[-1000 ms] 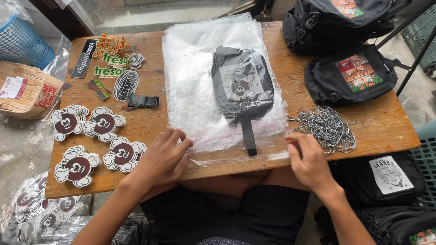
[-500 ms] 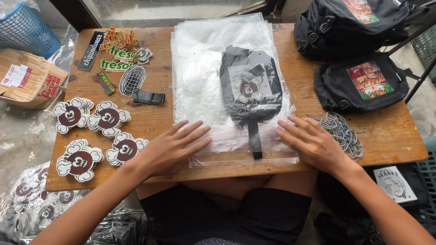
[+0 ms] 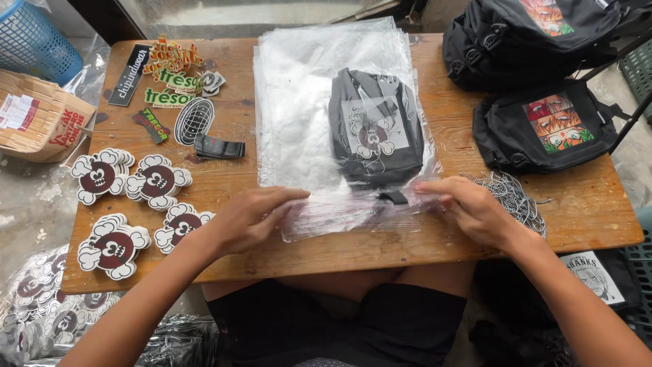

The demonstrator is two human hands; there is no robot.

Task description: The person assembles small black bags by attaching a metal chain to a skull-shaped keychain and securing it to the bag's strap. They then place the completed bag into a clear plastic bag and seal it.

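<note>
- A black sling bag [image 3: 375, 129] is seen enclosed in a clear plastic sleeve [image 3: 353, 204], which lies on top of a stack of clear plastic bags [image 3: 299, 102] in the middle of the wooden counter [image 3: 272, 251].
- The sling bag is laid with its long axis running from near to far; its black strap end [image 3: 394, 197] points toward the near edge, and a pale printed panel is shown on its upper face.
- The near, open end of the sleeve is held by both hands: the left hand [image 3: 251, 219] is pressed flat on the sleeve's near left corner with fingers together, and the right hand [image 3: 472, 211] is closed on the near right corner, fingers curled over the plastic.
- A blue mesh basket [image 3: 30, 44] is placed at the far left, off the counter; its contents cannot be told. Beside it an opened cardboard box [image 3: 41, 122] is seen.
- Piles of maroon and white die-cut stickers [image 3: 129, 180] are spread over the left of the counter, just left of the left hand, with assorted green, orange and black stickers [image 3: 170, 85] farther off.
- A heap of metal ball chains [image 3: 513, 197] is lying just beside the right hand, partly behind it.
- Two black bags are set at the far right: one with a colourful picture panel [image 3: 543, 129] and a larger one [image 3: 530, 37] beyond it.
- More stickers in plastic [image 3: 41, 306] are seen below the counter at the near left.
</note>
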